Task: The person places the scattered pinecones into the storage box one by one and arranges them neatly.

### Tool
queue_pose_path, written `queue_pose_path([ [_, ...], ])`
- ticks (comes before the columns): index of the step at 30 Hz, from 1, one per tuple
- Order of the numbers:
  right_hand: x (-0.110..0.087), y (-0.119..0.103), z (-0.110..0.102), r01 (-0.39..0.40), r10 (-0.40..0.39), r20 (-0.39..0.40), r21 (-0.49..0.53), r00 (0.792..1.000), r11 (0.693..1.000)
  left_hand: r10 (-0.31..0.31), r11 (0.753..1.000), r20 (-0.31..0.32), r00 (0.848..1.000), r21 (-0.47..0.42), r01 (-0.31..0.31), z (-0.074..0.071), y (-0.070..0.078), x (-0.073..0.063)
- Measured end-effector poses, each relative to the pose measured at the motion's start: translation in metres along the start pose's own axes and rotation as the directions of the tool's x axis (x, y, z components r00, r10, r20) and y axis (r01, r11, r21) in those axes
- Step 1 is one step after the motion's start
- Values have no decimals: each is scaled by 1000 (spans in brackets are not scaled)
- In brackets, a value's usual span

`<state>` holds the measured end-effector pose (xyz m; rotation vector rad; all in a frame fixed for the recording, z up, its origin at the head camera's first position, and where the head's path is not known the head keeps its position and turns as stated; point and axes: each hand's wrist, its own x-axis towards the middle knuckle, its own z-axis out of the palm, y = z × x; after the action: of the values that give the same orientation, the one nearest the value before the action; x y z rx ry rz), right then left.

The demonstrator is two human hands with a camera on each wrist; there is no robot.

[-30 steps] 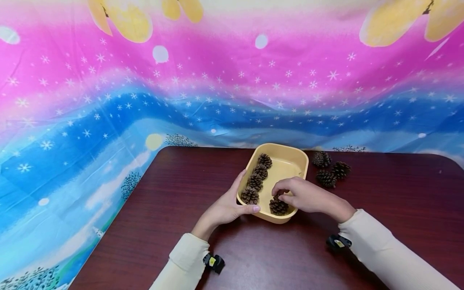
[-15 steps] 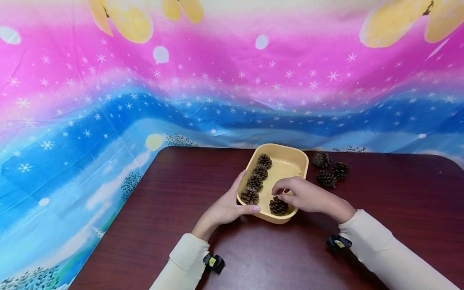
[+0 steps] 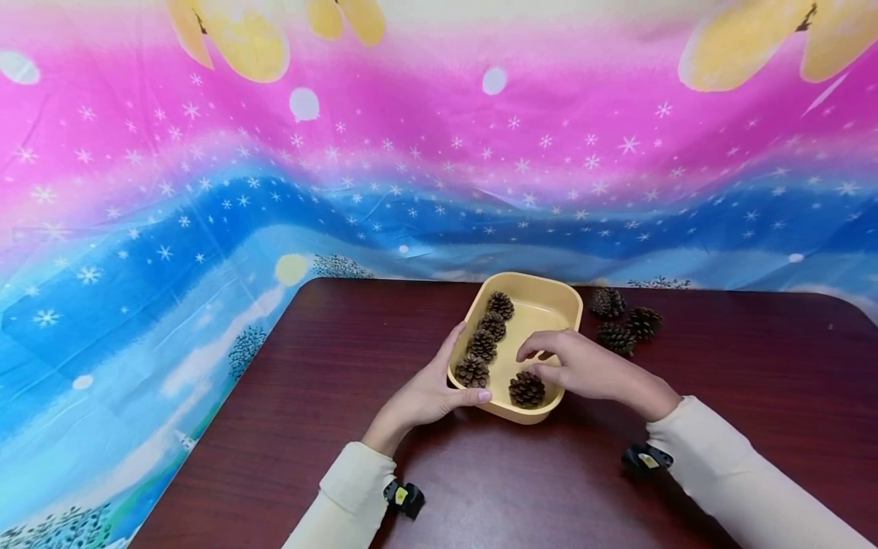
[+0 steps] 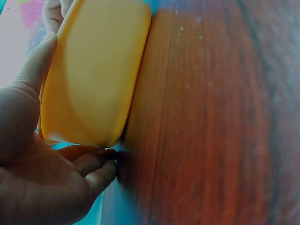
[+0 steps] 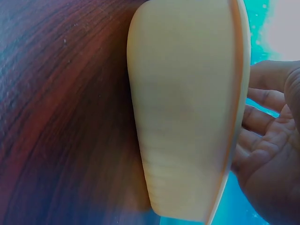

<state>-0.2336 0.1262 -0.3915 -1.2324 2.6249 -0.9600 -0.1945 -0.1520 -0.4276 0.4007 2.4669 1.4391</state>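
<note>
A yellow rectangular plastic box (image 3: pixel 542 290) stands on the table with several pine cones inside. My left hand (image 3: pixel 428 390) holds its near left corner, thumb on the near rim and fingers along the left side; the left wrist view shows that thumb (image 4: pixel 37 63) against the rim. Inside, a column of pine cones (image 3: pixel 483 345) lines the left wall. One more pine cone (image 3: pixel 527 390) sits in the near right part. Just above and behind it hovers my right hand (image 3: pixel 583 366), fingers loosely bent and apart from the cone, holding nothing.
Three more pine cones (image 3: pixel 617 339) lie on the dark red wooden table (image 3: pixel 741 381), right of the box. A colourful snowflake-patterned cloth (image 3: pixel 439 152) hangs behind the table's far edge. Each wrist carries a black camera strap.
My right hand has let go of the near right pine cone, its fingers spreading as it shifts slightly up and right. The cone stays put. My left hand and the box hold still.
</note>
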Motion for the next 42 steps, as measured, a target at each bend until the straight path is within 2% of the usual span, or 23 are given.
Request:
queue_pose_path([
  [9, -7, 1, -11, -9, 8, -59, -18, 998, 1000, -1, 1000, 1, 1000, -19, 1, 0, 0, 0],
  [21, -18, 2, -24, -26, 21, -123, -38, 992, 999, -4, 1000, -3, 1000, -3, 4, 1, 1, -1],
  [32, -27, 5, -35, -64, 32, -237, -131, 971, 989, 3, 1000, -3, 1000, 18, -3, 1, 1, -2],
  [42, -36, 14, -40, -118, 83, -286, -109, 955, 987, 12, 1000, 0, 1000, 6, -12, 1, 0, 0],
])
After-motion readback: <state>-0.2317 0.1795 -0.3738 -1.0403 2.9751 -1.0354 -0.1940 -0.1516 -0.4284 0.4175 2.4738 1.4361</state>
